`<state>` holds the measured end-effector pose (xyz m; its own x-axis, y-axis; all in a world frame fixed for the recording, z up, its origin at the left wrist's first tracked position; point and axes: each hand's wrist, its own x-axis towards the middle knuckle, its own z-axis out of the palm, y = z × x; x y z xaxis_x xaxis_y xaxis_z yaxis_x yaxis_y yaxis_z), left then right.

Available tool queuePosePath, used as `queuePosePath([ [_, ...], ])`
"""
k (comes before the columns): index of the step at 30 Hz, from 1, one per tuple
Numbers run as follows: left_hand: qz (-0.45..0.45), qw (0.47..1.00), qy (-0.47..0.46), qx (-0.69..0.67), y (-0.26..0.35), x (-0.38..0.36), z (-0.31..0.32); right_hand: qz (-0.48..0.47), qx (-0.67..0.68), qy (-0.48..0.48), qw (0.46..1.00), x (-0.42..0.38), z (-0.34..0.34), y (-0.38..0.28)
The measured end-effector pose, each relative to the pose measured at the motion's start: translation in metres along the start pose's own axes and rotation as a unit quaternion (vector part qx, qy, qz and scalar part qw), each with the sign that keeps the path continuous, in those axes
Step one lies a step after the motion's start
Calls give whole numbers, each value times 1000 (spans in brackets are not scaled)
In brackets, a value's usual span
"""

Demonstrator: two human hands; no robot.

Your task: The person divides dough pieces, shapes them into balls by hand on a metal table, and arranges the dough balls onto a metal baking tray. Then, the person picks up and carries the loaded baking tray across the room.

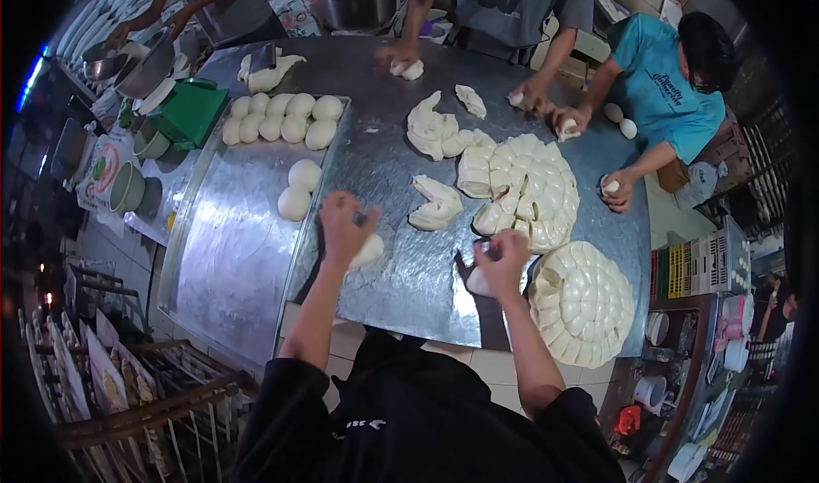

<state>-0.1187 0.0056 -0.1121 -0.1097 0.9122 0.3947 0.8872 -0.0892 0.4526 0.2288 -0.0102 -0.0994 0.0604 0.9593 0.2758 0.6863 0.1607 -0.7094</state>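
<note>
Your left hand (345,229) arches half-open, fingers parted, at 1 dough piece (368,251) beside the tray (226,257), while your right hand (505,263) curls loosely, half-open, over a 2nd piece (479,283) near the scored dough round (584,304); you cannot tell how firmly either touches.

The table (409,299) under the left hand (345,227) and the right hand (505,265) is of dark metal, smooth and glossy. Beside the left hand, the tray (230,257) is also shiny metal. The scored dough (582,304) near the right hand looks smooth, softly glossy.
</note>
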Motion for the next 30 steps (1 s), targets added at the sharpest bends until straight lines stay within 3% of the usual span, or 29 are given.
queuePosePath([
  [1,-121,989,24,-76,-19,7,6,-1,4,-2,1000,-2,-3,3],
  [3,-86,989,33,-114,-15,-32,13,126,61,27,990,-23,-10,12],
  [4,-47,986,38,-154,-7,-58,18,-51,-61,13,997,-57,2,7],
  [5,-42,991,30,-122,23,-78,13,-92,-118,4,989,-76,2,-20],
  [7,-39,995,23,-88,74,-88,9,-87,-145,-100,980,-99,25,-43],
  [8,-20,995,-59,-82,87,-93,11,-92,-131,-167,973,-98,25,-59],
  [9,2,988,-139,-74,92,-94,8,-14,-99,-252,962,-82,13,-67],
  [10,0,988,-138,-72,84,-83,-3,64,-66,-334,938,-61,1,-67],
  [11,-87,959,-245,-117,66,-63,-19,166,35,-303,938,-49,-4,-52],
  [12,-173,908,-346,-160,53,-50,-35,141,58,-219,964,-45,-14,-34],
  [14,-139,938,-298,-112,52,-62,-51,101,-59,-173,978,-61,-30,-28],
  [15,29,983,-181,-30,55,-73,-48,-1,-142,-236,961,-74,-20,-14],
  [16,198,977,-55,52,59,-77,-43,-59,-157,-203,965,-76,-15,-25],
  [18,198,977,-59,47,53,-48,-19,-156,-227,-64,959,-46,-1,-37],
  [19,45,991,-72,-99,33,-29,8,-98,-66,-14,993,-24,10,-20],
  [20,-114,961,-80,-238,20,-25,22,-38,97,36,994,-6,22,7],
  [21,-115,961,-84,-238,11,-31,15,143,306,16,941,-1,21,30],
  [23,-273,898,-63,-339,-6,-44,-4,188,328,48,924,-23,3,26],
  [24,-159,942,-27,-294,4,-67,-3,232,316,38,919,-45,3,28],
  [25,-45,968,10,-246,24,-90,3,182,331,33,925,-70,26,37],
  [26,-17,974,5,-228,42,-94,10,204,382,47,900,-81,45,14],
  [27,10,978,-4,-208,63,-100,13,142,305,17,941,-79,53,-23],
  [30,-138,951,-78,-266,93,-96,15,168,368,-90,910,-67,87,-72],
])
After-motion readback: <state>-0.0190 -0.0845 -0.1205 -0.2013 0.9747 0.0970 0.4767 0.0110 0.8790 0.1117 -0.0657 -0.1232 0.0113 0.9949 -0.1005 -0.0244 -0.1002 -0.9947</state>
